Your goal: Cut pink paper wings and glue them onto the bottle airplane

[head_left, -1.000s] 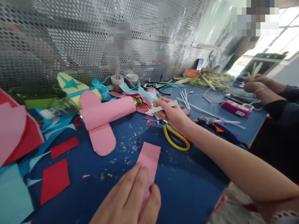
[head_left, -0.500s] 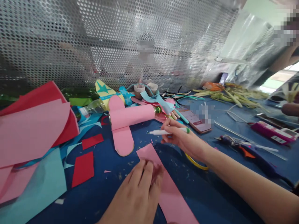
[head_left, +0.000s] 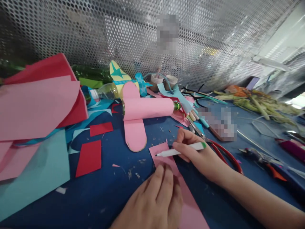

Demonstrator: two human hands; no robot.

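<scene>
A pink paper strip (head_left: 164,159) lies on the blue table (head_left: 107,197), running toward me. My left hand (head_left: 154,200) lies flat on it with fingers stretched out, pressing it down. My right hand (head_left: 197,152) grips a white pen with a green end (head_left: 181,152); the pen's tip rests on the strip's far end. Behind the strip sits a pink paper plane built round a bottle (head_left: 143,111), with a rounded wing pointing at me.
Large pink, red and light-blue sheets (head_left: 35,111) pile up at the left. Red scraps (head_left: 89,157) lie on the table. Red-handled scissors (head_left: 221,152), a phone (head_left: 219,127) and a glue gun (head_left: 264,157) are on the right. A perforated metal screen (head_left: 119,31) closes the back.
My right hand brought the pen from near the plane down onto the strip's far end. My left hand slid the strip and now lies flat on it. The view swung left.
</scene>
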